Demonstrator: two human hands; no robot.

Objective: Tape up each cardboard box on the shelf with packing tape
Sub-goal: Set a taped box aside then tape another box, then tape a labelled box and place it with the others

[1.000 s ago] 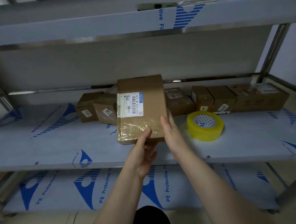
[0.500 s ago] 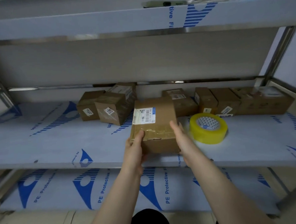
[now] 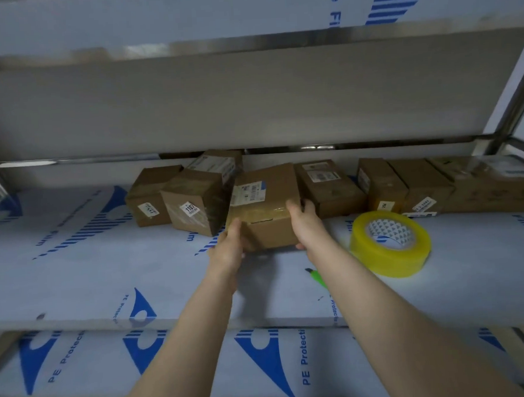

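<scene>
— Where's the box [image 3: 265, 204]?
— Middle of the shelf [image 3: 106, 267], at the front of the row. It carries clear tape and a white barcode label with a blue corner, its print too small to read. The left hand [image 3: 227, 248] grips its near left corner and the right hand [image 3: 306, 226] its right side, fingers curled round the cardboard.
— Anything legible?
— The carton [image 3: 194, 205] at its 9 o'clock has a sticker beginning "110". The yellow tape roll [image 3: 390, 243] lies at 4 o'clock. The film [image 3: 305, 360] below reads "PE Protecti"

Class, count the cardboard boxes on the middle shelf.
8. Left cluster: leftmost box, 1102 box, rear box. Middle: held box. Right row: white-labelled box, yellow-labelled box, next box, far-right box, which may be two. More may hide behind.
</scene>
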